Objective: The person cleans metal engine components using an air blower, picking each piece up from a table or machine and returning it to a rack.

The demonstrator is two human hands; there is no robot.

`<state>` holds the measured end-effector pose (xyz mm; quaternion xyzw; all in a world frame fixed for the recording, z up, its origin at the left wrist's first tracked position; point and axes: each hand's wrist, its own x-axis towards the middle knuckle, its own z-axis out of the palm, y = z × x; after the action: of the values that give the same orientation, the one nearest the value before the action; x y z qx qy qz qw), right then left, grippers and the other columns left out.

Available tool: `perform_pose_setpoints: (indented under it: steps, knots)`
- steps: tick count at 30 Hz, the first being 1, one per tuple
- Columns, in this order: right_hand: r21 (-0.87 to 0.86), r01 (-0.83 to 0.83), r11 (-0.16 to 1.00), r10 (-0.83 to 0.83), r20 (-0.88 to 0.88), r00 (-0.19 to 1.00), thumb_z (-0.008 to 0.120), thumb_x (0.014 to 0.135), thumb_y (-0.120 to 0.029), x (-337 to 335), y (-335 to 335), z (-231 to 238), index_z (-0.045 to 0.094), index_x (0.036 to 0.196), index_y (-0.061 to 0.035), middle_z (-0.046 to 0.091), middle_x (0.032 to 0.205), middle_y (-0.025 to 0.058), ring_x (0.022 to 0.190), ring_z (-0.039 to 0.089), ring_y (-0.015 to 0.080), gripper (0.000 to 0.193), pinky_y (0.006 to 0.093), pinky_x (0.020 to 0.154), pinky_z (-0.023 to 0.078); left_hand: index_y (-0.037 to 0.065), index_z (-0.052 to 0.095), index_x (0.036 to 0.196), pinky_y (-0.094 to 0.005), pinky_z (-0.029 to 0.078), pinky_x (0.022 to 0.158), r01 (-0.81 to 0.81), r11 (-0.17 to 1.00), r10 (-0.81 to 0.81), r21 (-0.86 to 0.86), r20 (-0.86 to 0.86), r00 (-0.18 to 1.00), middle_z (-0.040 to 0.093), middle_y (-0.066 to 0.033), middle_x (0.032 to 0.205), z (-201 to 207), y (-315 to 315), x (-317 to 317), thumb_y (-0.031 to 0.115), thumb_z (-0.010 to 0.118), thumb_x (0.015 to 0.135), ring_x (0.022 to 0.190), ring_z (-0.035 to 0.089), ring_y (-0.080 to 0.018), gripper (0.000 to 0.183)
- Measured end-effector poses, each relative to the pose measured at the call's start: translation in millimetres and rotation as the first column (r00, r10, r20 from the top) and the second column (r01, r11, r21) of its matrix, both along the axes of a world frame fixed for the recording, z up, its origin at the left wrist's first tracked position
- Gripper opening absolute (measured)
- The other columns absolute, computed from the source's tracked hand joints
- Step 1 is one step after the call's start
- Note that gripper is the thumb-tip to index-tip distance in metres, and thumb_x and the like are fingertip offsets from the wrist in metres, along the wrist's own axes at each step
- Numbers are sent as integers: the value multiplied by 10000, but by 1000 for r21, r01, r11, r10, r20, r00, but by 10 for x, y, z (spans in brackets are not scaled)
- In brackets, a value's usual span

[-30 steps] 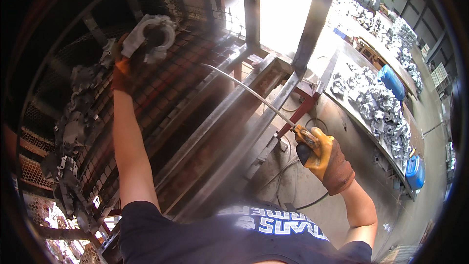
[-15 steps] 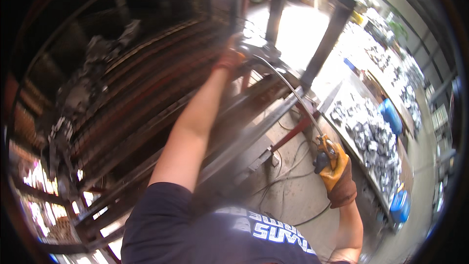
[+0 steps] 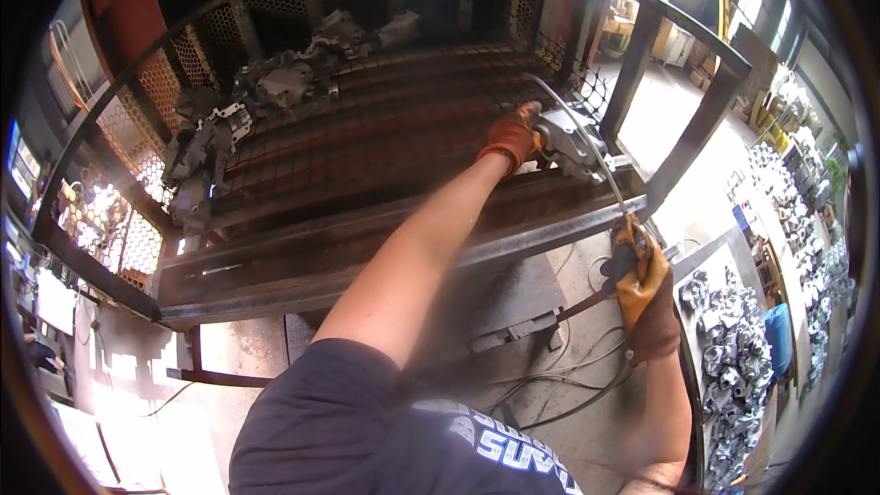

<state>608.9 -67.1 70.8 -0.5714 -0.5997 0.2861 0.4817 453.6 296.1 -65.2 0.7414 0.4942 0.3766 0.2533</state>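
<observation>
My left hand [image 3: 515, 139], in an orange-red glove, reaches into a metal cage and grips the near edge of a grey metal casting [image 3: 573, 148]. The casting rests at the cage's right front corner. In a yellow and brown glove, my right hand [image 3: 643, 289] is closed round the dark handle of an air blow gun [image 3: 623, 261]. Its long, thin, bent tube [image 3: 587, 128] runs up across the casting, and the tip curves over beyond my left hand. My left fingertips are partly hidden by the casting.
Several more castings [image 3: 284, 82] lie along the left and back of the cage's slatted floor. Dark bars frame the cage [image 3: 385, 289]. Hoses [image 3: 559, 371] trail on the floor below. To the right, a table holds a heap of silvery parts [image 3: 724, 339] beside a blue container [image 3: 777, 339].
The view has swung, so the cage shows more fully and lies further right. My left hand stays at the casting; the blow gun's tube now crosses over the casting, with its tip beyond my left hand.
</observation>
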Motion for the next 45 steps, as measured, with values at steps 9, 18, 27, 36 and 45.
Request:
perform_pose_setpoints:
  steps: [9, 18, 27, 36, 45]
  knots:
    - [-15, 20, 1000, -20, 28, 999, 518, 885, 23, 171, -413, -118, 580, 1144, 23, 598, 872, 29, 784, 560, 87, 266, 236, 709, 461, 191, 393, 1434, -390, 476, 897, 135, 974, -163, -183, -150, 975, 639, -114, 1165, 429, -794, 73, 288, 633, 832, 1010, 619, -252, 655]
    - [16, -248, 969, 221, 408, 886, 686, 788, -70, -502, 33, -31, 592, 1161, 2, 687, 985, 184, 909, 671, 315, 392, 343, 756, 515, 76, 628, 1080, -458, 501, 863, -519, 844, 526, 136, -405, 748, 641, -215, 1121, 829, -1294, -1968, 374, 576, 845, 1036, 628, -374, 383]
    - [49, -136, 989, 37, 824, 566, 699, 812, -352, -1949, 876, 620, 646, 1039, -31, 674, 849, 191, 815, 674, 352, 397, 428, 723, 531, 180, 354, 1437, -522, 445, 900, -746, 617, 586, 250, -779, 224, 493, -139, 1341, 1079, -1278, -3904, 291, 540, 895, 1245, 484, -302, 584]
    - [-74, -302, 951, 261, 719, 645, 685, 805, -243, -2060, 1067, 296, 584, 1127, -20, 642, 796, 245, 782, 613, 442, 405, 438, 655, 502, 321, 254, 1484, -555, 268, 1049, -285, 706, 644, 648, -755, -120, 368, -97, 1465, 663, -92, -4631, 206, 516, 897, 1329, 364, -338, 654]
    - [-184, -124, 975, 189, 395, 899, 657, 721, -38, -1651, 723, 30, 551, 1051, -15, 591, 763, 255, 741, 580, 459, 348, 396, 595, 469, 220, 424, 1396, -517, 446, 927, -337, 813, 567, 475, -776, 276, 476, -101, 1368, 1198, 291, -4856, 217, 571, 873, 1245, 470, -317, 544]
